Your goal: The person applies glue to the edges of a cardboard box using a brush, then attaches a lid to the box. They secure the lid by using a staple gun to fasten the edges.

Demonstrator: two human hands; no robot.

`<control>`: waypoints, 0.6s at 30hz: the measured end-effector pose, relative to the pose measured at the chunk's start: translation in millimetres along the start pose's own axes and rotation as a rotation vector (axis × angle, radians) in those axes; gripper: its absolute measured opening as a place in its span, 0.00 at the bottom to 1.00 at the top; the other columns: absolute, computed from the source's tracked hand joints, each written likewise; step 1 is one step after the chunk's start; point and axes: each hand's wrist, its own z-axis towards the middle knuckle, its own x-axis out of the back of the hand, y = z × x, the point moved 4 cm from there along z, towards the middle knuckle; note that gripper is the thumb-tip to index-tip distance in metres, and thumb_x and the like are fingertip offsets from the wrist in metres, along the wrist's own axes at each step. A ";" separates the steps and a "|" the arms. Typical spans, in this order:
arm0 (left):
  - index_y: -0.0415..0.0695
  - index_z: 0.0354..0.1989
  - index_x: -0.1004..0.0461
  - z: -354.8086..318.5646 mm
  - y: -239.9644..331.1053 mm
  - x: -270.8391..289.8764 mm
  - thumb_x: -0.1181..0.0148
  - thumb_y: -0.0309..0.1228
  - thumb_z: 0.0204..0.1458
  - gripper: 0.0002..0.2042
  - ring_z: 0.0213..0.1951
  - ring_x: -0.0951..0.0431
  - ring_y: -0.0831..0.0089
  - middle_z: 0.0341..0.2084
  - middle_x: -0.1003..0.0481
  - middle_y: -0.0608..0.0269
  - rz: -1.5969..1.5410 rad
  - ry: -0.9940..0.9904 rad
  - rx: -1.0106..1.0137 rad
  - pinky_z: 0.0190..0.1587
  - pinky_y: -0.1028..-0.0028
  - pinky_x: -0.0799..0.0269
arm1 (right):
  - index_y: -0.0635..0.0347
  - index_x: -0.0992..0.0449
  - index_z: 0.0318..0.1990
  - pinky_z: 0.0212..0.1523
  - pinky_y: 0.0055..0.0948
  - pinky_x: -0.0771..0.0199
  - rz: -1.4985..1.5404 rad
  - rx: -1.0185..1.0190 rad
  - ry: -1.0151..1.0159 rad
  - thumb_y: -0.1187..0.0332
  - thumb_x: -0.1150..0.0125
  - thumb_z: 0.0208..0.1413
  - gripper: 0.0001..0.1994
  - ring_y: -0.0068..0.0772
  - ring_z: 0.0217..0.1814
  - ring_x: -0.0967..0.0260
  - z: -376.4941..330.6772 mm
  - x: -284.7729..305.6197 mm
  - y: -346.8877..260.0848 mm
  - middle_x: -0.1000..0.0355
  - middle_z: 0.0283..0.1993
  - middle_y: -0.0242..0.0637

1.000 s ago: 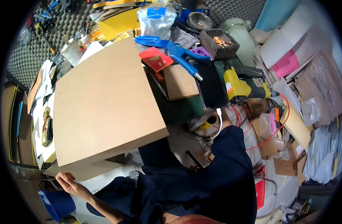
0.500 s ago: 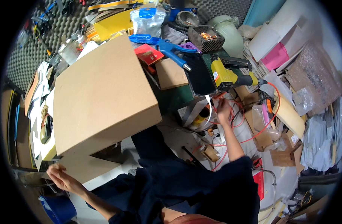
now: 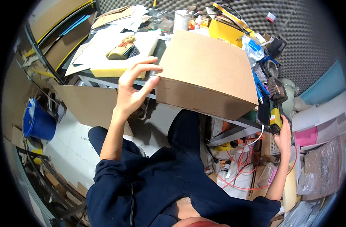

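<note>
A: What are the hands doing?

B: They are well apart, one at each end of the work. The left hand is at the near left corner of a tan cardboard box, palm turned inward, thumb and fingers parted around that corner.

A: Is it pressing on the board?

B: The fingertips sit right at the edge, but I can't tell whether they touch it or only come close. The hand is clearly not clamped.

A: And the right hand?

B: That arm is stretched far to the right, and the hand lies on a yellow tool with black parts. The thumb is on the near side, the fingers reaching over the far side. How tightly they close around it is hidden.

A: Where is the box itself?

B: On the tabletop, in front of the person, with its broad face up and one long side facing the person. The tool is beyond its right end, just beside a flat dark device with a white cable.

A: Anything near the left hand?

B: A yellow-sided foam block just beyond the wrist, with a small figurine lying on top. A blue bucket stands on the floor farther left.
</note>
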 end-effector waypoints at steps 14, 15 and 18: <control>0.42 0.47 0.26 -9.3 -23.1 -5.4 0.53 0.33 0.62 0.12 0.55 0.28 0.65 0.53 0.28 0.52 -0.374 -0.046 -0.014 0.56 0.67 0.34 | 0.67 0.26 0.47 0.44 0.33 0.30 0.117 -0.088 0.072 0.71 0.35 0.51 0.17 0.33 0.42 0.27 20.3 76.9 -4.8 0.24 0.40 0.46; 0.42 0.47 0.26 -8.9 -21.3 -5.1 0.52 0.33 0.61 0.12 0.56 0.29 0.65 0.53 0.28 0.53 -0.380 -0.056 -0.027 0.57 0.67 0.34 | 0.68 0.26 0.47 0.44 0.32 0.30 0.190 -0.026 0.132 0.68 0.33 0.51 0.18 0.28 0.41 0.28 20.6 92.7 -16.2 0.23 0.41 0.42; 0.44 0.51 0.29 -8.1 -16.8 -6.1 0.51 0.32 0.60 0.13 0.56 0.30 0.65 0.51 0.27 0.55 -0.372 -0.074 0.006 0.59 0.64 0.36 | 0.66 0.25 0.42 0.35 0.25 0.32 0.281 -0.080 0.172 0.61 0.32 0.51 0.18 0.23 0.32 0.32 23.9 145.7 -48.5 0.27 0.33 0.34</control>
